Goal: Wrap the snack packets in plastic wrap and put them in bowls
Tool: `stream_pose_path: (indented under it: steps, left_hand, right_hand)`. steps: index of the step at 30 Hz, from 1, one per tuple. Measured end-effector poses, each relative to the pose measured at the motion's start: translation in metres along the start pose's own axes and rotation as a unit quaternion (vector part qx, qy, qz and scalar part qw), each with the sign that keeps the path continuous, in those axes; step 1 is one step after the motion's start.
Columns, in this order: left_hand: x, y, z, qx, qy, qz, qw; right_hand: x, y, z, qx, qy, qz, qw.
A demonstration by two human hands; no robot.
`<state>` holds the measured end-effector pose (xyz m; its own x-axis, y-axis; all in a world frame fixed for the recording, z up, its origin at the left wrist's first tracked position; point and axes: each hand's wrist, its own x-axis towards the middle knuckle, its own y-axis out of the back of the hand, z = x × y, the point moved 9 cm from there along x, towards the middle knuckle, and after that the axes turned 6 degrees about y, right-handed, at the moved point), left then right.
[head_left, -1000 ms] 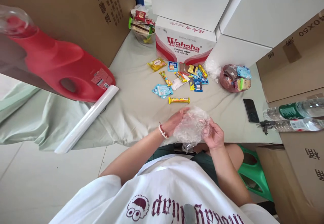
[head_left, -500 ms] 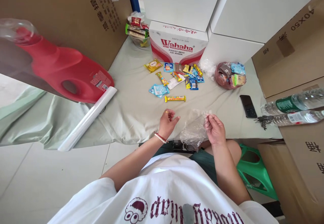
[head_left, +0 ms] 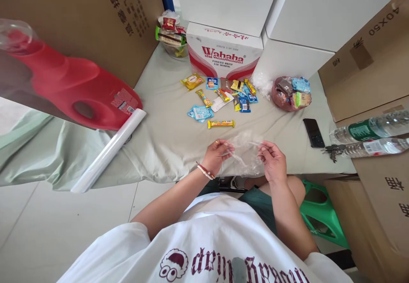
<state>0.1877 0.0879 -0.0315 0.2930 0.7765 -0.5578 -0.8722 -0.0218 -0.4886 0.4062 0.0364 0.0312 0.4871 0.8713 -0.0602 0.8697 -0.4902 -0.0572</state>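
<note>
A thin, crinkled clear plastic cover (head_left: 246, 157) stretches between my hands above the table's front edge, its rim looking gathered. My left hand (head_left: 218, 154) pinches its left side with closed fingers. On the opposite side, my right hand (head_left: 271, 159) grips the rim between thumb and fingers. Just beyond lies a yellow snack bar (head_left: 221, 123). Light-blue packets (head_left: 201, 112), a yellow packet (head_left: 192, 81) and several other small wrapped snacks are scattered farther back. A reddish bowl (head_left: 278, 99) at the right holds more packets.
A red jug (head_left: 79, 82) and a white film roll (head_left: 108, 151) lie left. The Wahaba-like printed water box (head_left: 225, 53) and a glass bowl (head_left: 175, 50) stand behind. Crumpled clear plastic (head_left: 262, 85), a phone (head_left: 313, 133), keys (head_left: 334, 151) and plastic bottles (head_left: 367, 129) are at right.
My left hand has moved right and closed on the plastic cover, where before it was open and apart. The cover is now lifted and spread between both hands.
</note>
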Motion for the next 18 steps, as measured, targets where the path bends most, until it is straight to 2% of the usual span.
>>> stream_pose_path:
  steps: [3, 5, 9, 11, 12, 13, 14, 16, 17, 18]
  left_hand:
    - [0.006, 0.046, 0.018, 0.039, -0.039, 0.090, 0.994]
    - [0.008, 0.073, 0.033, 0.086, -0.064, 0.140, 0.984]
    - [0.008, 0.114, 0.057, 0.170, -0.079, 0.188, 0.964]
    - [0.002, 0.126, 0.075, 0.240, -0.120, 0.220, 0.938]
    - [-0.004, 0.127, 0.087, 0.303, -0.167, 0.238, 0.908]
    - [-0.011, 0.122, 0.099, 0.380, -0.227, 0.247, 0.862]
    - [-0.018, 0.111, 0.108, 0.462, -0.289, 0.237, 0.804]
    - [-0.026, 0.081, 0.107, 0.595, -0.382, 0.155, 0.690]
    - [-0.026, 0.069, 0.099, 0.630, -0.401, 0.094, 0.659]
    - [-0.026, 0.060, 0.091, 0.649, -0.409, 0.036, 0.641]
  right_hand:
    - [0.019, 0.017, 0.010, -0.020, -0.015, 0.041, 0.999]
    - [0.032, 0.019, 0.021, -0.057, -0.026, 0.044, 0.997]
    - [0.055, 0.001, 0.045, -0.115, -0.050, 0.003, 0.992]
    - [0.065, -0.012, 0.052, -0.129, -0.044, -0.023, 0.990]
    - [0.069, -0.019, 0.055, -0.137, -0.036, -0.038, 0.989]
    - [0.073, -0.025, 0.056, -0.144, -0.029, -0.053, 0.988]
    - [0.076, -0.030, 0.058, -0.151, -0.023, -0.070, 0.986]
    - [0.082, -0.037, 0.062, -0.163, -0.016, -0.097, 0.982]
    - [0.085, -0.038, 0.064, -0.171, -0.014, -0.105, 0.980]
    - [0.088, -0.036, 0.065, -0.179, -0.012, -0.112, 0.977]
